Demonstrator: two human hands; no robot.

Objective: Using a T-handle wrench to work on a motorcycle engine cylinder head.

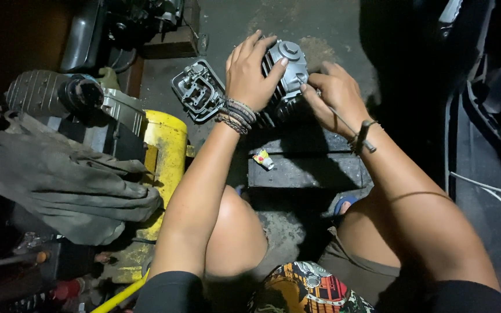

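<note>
A finned grey metal engine cylinder head rests on a dark wooden block on the concrete floor. My left hand lies over its top left side and grips it, with beaded bracelets on the wrist. My right hand presses its fingertips against the right side of the part; a thin metal tool runs under the wrist. What the right fingers pinch is hidden.
A separate grey cast cover lies left of the cylinder head. A small crumpled wrapper sits on the block. At left are a yellow can, a grey rag and an engine casing. White cables run along the right.
</note>
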